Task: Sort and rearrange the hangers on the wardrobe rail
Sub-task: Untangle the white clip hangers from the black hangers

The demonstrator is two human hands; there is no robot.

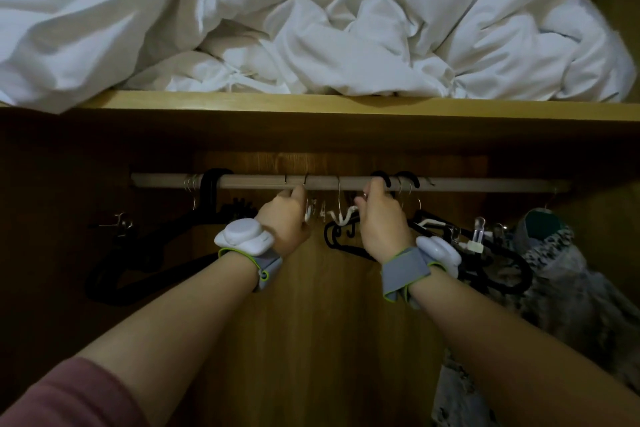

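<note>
A grey wardrobe rail (249, 181) runs across the dark wardrobe under a wooden shelf. My left hand (285, 218) is just below the rail, its fingers closed around a thin metal hanger hook (306, 184). My right hand (379, 218) grips a black hanger hook (381, 175) where it loops over the rail. A white hanger with a metal hook (341, 215) hangs between my hands. Black hangers (145, 253) are bunched at the left end of the rail. More black hangers and clip hangers (485, 246) crowd the right part.
Crumpled white bedding (311, 21) fills the wooden shelf (311, 107) above the rail. A patterned grey garment (561, 274) hangs at the far right. The wooden back panel (329, 322) stands behind my arms. Both wrists carry grey straps with white devices.
</note>
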